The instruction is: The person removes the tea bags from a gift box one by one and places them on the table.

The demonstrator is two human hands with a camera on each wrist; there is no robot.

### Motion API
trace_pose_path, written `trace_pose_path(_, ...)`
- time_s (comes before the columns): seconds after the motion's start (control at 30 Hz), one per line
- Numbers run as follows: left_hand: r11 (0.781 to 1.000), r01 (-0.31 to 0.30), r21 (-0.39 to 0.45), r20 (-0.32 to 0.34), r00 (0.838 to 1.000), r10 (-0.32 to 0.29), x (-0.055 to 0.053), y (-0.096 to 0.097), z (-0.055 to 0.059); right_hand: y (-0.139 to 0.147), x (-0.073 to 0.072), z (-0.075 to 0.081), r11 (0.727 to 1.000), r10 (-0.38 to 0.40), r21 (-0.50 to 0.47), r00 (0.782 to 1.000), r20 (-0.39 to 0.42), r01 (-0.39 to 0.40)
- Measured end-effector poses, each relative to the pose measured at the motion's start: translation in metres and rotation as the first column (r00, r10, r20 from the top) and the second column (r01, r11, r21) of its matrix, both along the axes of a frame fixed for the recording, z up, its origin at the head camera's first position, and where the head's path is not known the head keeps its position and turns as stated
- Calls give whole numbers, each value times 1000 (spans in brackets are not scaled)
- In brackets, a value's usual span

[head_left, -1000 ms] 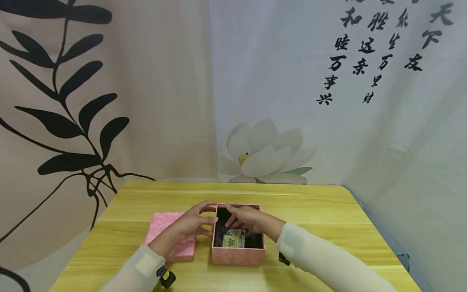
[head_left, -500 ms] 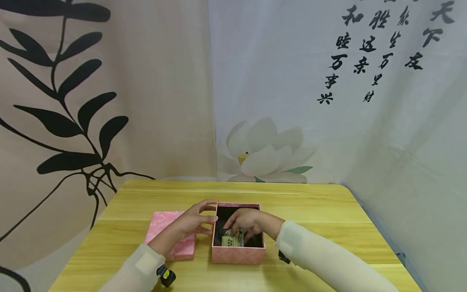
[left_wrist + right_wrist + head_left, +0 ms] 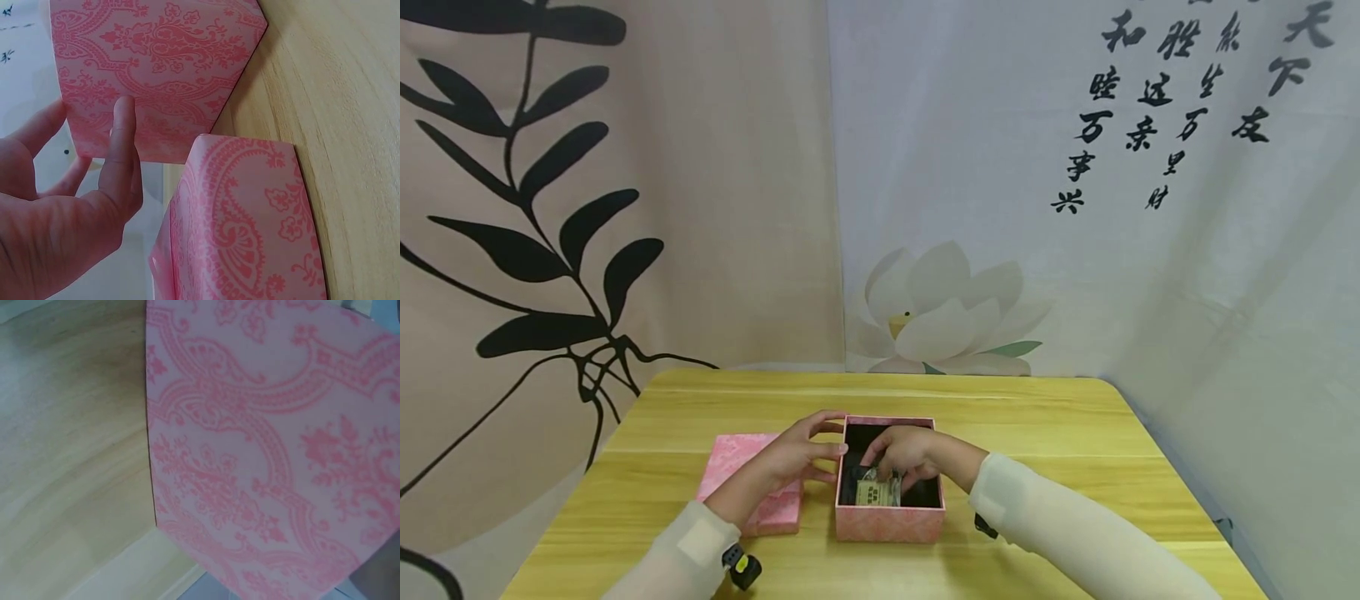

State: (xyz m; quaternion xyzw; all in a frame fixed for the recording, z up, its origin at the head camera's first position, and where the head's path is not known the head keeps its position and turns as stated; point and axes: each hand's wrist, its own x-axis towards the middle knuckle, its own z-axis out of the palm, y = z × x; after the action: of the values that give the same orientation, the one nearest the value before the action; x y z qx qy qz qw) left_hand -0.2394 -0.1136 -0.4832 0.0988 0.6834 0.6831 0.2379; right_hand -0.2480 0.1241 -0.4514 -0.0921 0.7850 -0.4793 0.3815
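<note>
Pink ornate-patterned open-topped cardboard box [image 3: 889,527]: clock centre for every place below, 12 toward far table edge, head view; black inside; upright on yellow wood-grain table [image 3: 1015,417]
Small flat packet with pale yellow label [image 3: 872,493]: inside pink box, toward 7 o'clock, close to near wall; partly covered by right hand [image 3: 910,452]; print too small to read
Right hand: in from 3 o'clock, dipped below box rim; fingers bent downward at packet; cannot tell whether pinching or only touching; in right wrist view, blocked by patterned box wall
Left hand [image 3: 800,454]: at 10 o'clock, outside box; released, fingers spread and fairly straight; fingertips against rim and side wall, also in left wrist view
Pink patterned lid-like cardboard piece [image 3: 781,510]: at 9 o'clock, flat on table, just beside box; partly behind left forearm
Sleeves: both off-white, left sleeve [image 3: 673,554] from 8 o'clock, right sleeve [image 3: 1060,525] from 4 o'clock
Wrist gear: black device with yellow-green spot [image 3: 742,570] at 8 o'clock; small black device [image 3: 985,527] at 4 o'clock, mostly hidden
Backdrop: pale cloth; black plant print [image 3: 542,333] at 10 o'clock, white lotus print [image 3: 947,325] at 1 o'clock, black calligraphy [image 3: 1156,87] between 1 and 2
</note>
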Motion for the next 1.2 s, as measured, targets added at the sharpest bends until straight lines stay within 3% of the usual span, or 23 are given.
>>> trace_pose_path(0.67,1000,-15,-10,5,1000,15,1,2,1,30,-17,33,999,25,-28,1000,1,-25)
trace_pose_path(0.93,1000,-14,-9,-7,1000,14,3,0,0,72,-35,40,999,-26,-41,1000,-1,26)
trace_pose_path(1.2,999,-32,-16,3,999,32,4,1,3,125,-51,37,983,-130,-124,989,75,139)
